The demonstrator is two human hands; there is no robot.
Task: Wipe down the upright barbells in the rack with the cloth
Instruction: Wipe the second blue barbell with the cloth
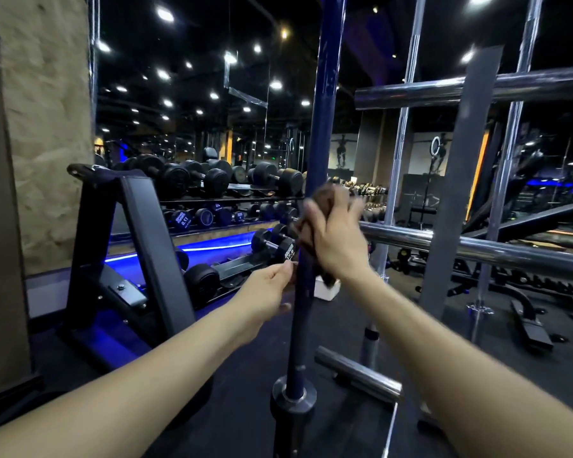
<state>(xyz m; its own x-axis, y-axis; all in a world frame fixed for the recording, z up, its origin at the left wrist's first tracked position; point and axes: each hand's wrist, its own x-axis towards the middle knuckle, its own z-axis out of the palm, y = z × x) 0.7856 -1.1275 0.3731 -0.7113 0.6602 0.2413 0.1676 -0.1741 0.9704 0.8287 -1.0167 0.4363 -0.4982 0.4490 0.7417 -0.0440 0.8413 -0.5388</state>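
While the right hand (336, 238) curls its fingers around a dark brown cloth (325, 201) pressed against the upright blue steel barbell (323, 127), the left hand (268, 290) pinches that bar just below, beside the chrome rack (444, 90).

Both forearms bare; hands (328, 239) ungloved, seemingly no rings, though blurred.

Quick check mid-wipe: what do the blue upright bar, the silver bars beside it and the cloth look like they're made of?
Blue barbell: likely metal under a blue painted or coated finish; pale scuffs show in the coating.
Silver bars: polished or chromed steel by the look, with bright mirror-like highlights.
Cloth: soft brown fabric, bunched against the blue bar by the right hand; motion blur hides the weave.
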